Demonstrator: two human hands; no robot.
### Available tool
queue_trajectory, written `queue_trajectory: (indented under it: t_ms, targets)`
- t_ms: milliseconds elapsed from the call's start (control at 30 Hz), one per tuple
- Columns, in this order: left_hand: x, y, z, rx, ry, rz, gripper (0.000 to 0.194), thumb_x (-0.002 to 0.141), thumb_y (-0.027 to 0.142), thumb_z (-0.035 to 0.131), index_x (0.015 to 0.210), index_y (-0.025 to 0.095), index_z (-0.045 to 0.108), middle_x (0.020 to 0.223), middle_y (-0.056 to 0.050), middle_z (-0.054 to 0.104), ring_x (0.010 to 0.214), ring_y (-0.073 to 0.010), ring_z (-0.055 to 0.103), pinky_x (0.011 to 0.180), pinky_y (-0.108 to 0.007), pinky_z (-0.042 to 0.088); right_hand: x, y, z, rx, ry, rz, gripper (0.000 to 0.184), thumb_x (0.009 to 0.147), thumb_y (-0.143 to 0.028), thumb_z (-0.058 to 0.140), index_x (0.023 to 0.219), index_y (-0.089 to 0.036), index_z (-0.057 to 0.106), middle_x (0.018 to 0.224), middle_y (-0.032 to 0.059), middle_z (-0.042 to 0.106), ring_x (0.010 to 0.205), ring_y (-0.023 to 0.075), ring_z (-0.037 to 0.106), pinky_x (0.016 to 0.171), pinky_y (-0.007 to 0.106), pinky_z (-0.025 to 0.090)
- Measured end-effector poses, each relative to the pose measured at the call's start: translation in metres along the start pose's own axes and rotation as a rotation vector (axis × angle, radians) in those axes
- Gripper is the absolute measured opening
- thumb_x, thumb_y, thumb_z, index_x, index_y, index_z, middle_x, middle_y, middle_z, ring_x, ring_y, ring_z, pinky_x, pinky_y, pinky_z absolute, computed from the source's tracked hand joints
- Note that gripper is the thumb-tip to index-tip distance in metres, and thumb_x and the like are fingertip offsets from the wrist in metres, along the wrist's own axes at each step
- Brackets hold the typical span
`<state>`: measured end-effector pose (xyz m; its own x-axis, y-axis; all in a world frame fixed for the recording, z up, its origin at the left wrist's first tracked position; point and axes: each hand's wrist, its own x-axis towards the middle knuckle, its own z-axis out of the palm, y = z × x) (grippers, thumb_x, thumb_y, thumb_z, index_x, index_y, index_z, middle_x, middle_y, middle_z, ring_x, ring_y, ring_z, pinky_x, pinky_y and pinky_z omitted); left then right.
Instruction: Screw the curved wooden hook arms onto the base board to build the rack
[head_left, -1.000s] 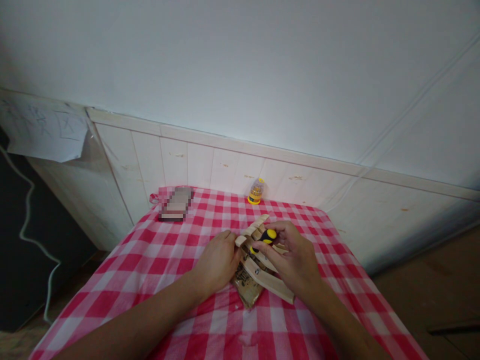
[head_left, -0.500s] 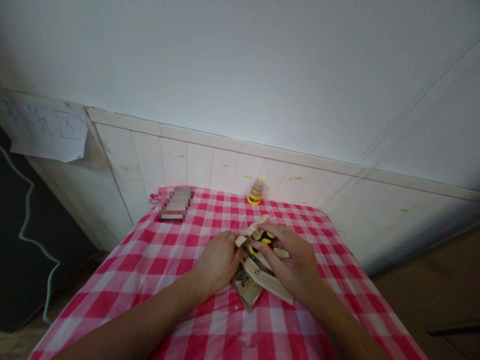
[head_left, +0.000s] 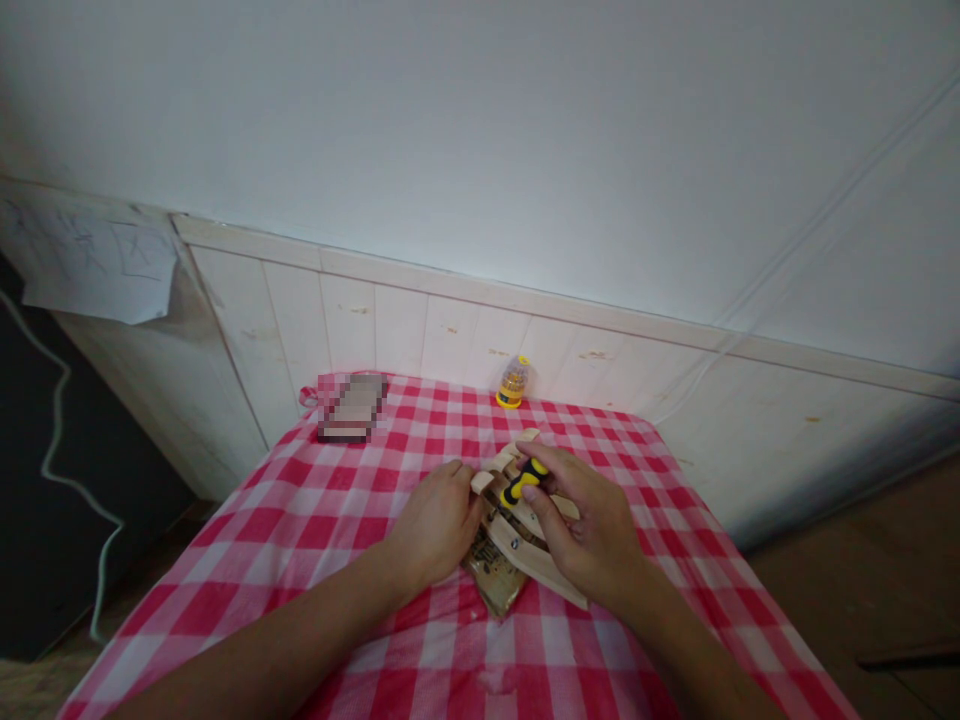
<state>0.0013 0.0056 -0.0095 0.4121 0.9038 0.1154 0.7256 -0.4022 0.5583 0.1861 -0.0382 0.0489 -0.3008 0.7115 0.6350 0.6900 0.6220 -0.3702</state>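
My right hand (head_left: pixel 589 515) pinches the black and yellow handle of a screwdriver (head_left: pixel 523 483), which slants down to the left over a light wooden piece with curved slats (head_left: pixel 536 567). The screwdriver's tip is hidden among the slats. A round metal screw or bolt head (head_left: pixel 514 544) shows on the nearest slat. My left hand (head_left: pixel 439 525) is closed on the left end of the wooden piece, its fingertips partly hidden. Beneath the wood lies a brownish, shiny packet with dark print (head_left: pixel 495 582).
A clear and yellow screwdriver-bit case (head_left: pixel 513 383) stands at the table's back edge by the panelled wall (head_left: pixel 450 330). At the back left lies a blurred-out flat object (head_left: pixel 351 408). A red and white checked cloth (head_left: pixel 300 520) covers the table.
The right hand's fingers have shifted on the screwdriver, showing more of its handle, which stands slightly steeper. My left hand and the wooden piece stay in place.
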Motion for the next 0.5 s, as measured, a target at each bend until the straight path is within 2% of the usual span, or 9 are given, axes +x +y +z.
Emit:
queue_trajectory:
  t_ms: [333,500]
  targets:
    - [-0.0006,0.0011,-0.0019,-0.002,0.004,0.007,0.026,0.102,0.025,0.043,0.102,0.016,0.067,0.104,-0.012,0.071,0.097,-0.0262,0.067,0.087,-0.037,0.049,0.0002,0.0029,0.0030,-0.025,0.026,0.042,0.035,0.096,-0.021,0.063,0.130,-0.025,0.069,0.102,0.0071,0.080,0.079,0.0205,0.075,0.074,0.032,0.063]
    - [-0.0007,0.0010,-0.0015,0.003,0.010,0.017,0.024,0.102,0.025,0.044,0.101,0.016,0.067,0.103,-0.011,0.071,0.097,-0.0259,0.066,0.087,-0.036,0.049,-0.0002,0.0036,0.0046,0.009,0.034,0.060,0.034,0.095,-0.022,0.064,0.128,-0.025,0.070,0.098,0.0061,0.079,0.078,0.0202,0.075,0.075,0.032,0.063]
